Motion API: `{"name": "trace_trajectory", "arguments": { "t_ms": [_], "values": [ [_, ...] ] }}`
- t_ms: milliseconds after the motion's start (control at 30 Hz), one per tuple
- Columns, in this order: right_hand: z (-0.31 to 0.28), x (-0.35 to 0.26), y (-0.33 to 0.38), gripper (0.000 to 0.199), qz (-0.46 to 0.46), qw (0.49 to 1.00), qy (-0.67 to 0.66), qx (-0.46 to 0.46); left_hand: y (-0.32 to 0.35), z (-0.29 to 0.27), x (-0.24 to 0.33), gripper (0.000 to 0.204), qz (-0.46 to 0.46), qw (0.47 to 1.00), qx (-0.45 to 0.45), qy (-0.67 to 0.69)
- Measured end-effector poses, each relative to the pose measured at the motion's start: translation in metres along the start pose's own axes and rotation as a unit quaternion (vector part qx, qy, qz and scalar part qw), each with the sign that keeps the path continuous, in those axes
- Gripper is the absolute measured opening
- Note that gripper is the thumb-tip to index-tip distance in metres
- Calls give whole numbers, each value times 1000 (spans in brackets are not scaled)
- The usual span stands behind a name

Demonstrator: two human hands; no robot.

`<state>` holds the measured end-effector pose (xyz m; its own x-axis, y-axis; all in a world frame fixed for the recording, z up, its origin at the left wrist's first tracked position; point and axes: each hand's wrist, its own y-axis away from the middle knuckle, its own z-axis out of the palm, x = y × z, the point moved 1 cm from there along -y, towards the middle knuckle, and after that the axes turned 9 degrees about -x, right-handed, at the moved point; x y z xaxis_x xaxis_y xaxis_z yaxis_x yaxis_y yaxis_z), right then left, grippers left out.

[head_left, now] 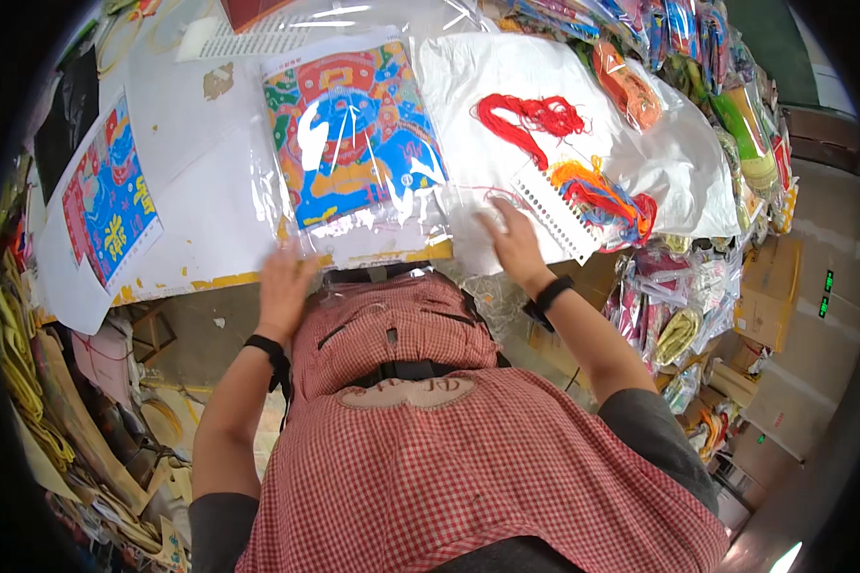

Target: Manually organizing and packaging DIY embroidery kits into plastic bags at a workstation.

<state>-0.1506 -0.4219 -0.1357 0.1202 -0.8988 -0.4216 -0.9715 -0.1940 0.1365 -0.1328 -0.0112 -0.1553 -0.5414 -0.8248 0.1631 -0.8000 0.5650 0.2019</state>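
My left hand (285,284) lies flat and spread on the bagged embroidery kit (354,143) at the desk (201,210) near edge; my right hand (514,244), fingers spread, presses clear plastic beside the thread card (559,212).

Clear plastic bag (358,143) holding a blue, red and orange printed sheet, flat on desk. White punched thread card (559,212) with orange-red strands lies just right.

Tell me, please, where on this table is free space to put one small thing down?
Bare white tabletop lies between the flat picture sheet and the bagged colourful print. White cloth right of the red thread bundle is also free. It is crowded around the right hand, by the perforated thread card, and along the right edge.
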Motion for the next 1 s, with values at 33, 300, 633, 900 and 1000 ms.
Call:
{"name": "trace_trajectory", "arguments": {
  "t_ms": [33, 300, 633, 900, 1000],
  "values": [
    [-9, -20, -19, 32, -192, 974, 119, -7, -2, -4, 5, 36, -6, 1000, 3, -6],
    [-12, -48, -72, 12, 41, 970, -228, -66, -36, -29, -8, 36, -223, 763, -41, 605],
    [-12, -51, -134, 67, 140, 967, -206, 53, -46, -43, -31, 37, -283, 460, -25, 841],
    [-66, -147, -155, 32, 14, 762, -605, -231, -28, 32, -74, 38, -353, 827, -35, 436],
    [-112, -132, -156, 30, -34, 806, -579, -115, -74, -48, -9, 36, -281, 620, -66, 730]
  ]
}}
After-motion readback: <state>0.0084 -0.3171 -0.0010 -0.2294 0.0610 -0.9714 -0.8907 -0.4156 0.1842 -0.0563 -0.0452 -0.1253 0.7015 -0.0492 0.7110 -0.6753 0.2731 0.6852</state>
